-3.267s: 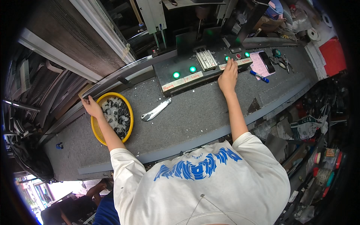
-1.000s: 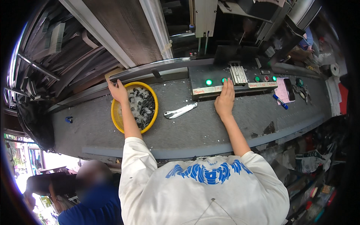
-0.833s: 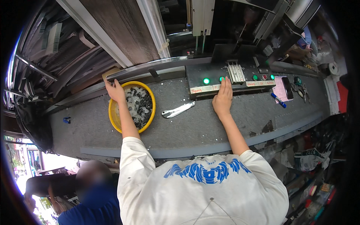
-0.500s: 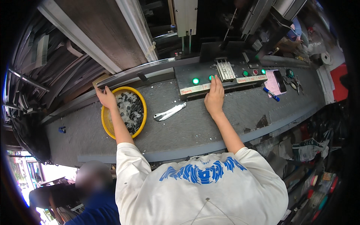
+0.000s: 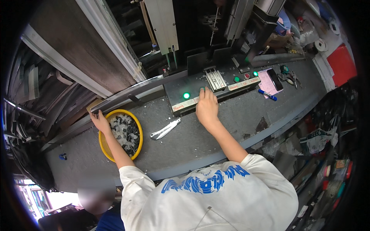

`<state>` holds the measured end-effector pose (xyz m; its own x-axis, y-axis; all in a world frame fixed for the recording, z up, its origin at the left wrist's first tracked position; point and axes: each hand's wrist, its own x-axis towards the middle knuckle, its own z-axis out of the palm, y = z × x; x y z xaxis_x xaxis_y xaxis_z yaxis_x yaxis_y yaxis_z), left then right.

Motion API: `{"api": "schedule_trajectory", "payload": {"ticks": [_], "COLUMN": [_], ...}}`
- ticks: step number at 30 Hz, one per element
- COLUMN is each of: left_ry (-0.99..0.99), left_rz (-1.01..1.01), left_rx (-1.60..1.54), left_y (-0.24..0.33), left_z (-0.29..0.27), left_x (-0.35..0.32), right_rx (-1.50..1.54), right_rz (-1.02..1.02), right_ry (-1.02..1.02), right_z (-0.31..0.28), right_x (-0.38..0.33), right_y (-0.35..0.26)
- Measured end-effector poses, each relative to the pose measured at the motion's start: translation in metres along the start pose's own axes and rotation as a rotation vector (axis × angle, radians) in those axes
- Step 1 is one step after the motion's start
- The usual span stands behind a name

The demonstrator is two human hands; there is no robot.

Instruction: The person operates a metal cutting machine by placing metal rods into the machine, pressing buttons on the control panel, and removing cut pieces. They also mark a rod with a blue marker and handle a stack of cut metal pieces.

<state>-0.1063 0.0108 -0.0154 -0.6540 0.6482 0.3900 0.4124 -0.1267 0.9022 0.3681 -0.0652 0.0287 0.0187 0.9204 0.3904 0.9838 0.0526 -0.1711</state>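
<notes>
My left hand (image 5: 101, 121) grips the near end of a long dark profile bar (image 5: 119, 98), thumb and fingers around it. The bar runs along the back of the bench toward the machine. On the black control box (image 5: 178, 94), the fingertips of my right hand (image 5: 208, 109) rest at a green button that they mostly cover. To its left a green button (image 5: 186, 95) glows. A ribbed metal block (image 5: 215, 79) sits on the box just beyond my right fingers. Under my left forearm stands a yellow basket (image 5: 141, 135) holding black and clear scraps (image 5: 125, 133).
A utility knife (image 5: 165, 129) lies on the grey bench (image 5: 185, 148) between basket and box. At right are a blue marker (image 5: 267, 95), a phone (image 5: 274, 79) on pink paper and pliers (image 5: 296, 79). Machine columns (image 5: 162, 27) rise behind. Another person (image 5: 110, 220) is at lower left.
The whole view has shifted, with the bench now lower and to the left in it. Both hands keep their places at the bar and the button; my right fingers look slightly more bent.
</notes>
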Motion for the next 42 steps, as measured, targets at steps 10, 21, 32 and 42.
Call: {"api": "schedule_trajectory", "payload": {"ticks": [10,21,32,42], "left_ry": [-0.053,-0.006,-0.046,-0.414], "left_rz": [0.032,-0.003,-0.037,0.344], "left_rx": [-0.058,0.025,0.427,0.560], "left_y": [-0.007,-0.004,0.052,0.164], "left_z": [-0.003,-0.003,0.022,0.121], "left_x": [0.003,0.008,-0.009,-0.106], "right_rx": [0.224,-0.013,-0.039,0.066], "right_rz": [-0.095,-0.230,-0.219,-0.224], "right_ry": [-0.008,0.111,0.061,0.076], "right_z": [0.010,0.030,0.039,0.040], "right_x": [-0.009,-0.023,-0.027,-0.028], "right_y": [-0.037,-0.033,-0.026,-0.023]}}
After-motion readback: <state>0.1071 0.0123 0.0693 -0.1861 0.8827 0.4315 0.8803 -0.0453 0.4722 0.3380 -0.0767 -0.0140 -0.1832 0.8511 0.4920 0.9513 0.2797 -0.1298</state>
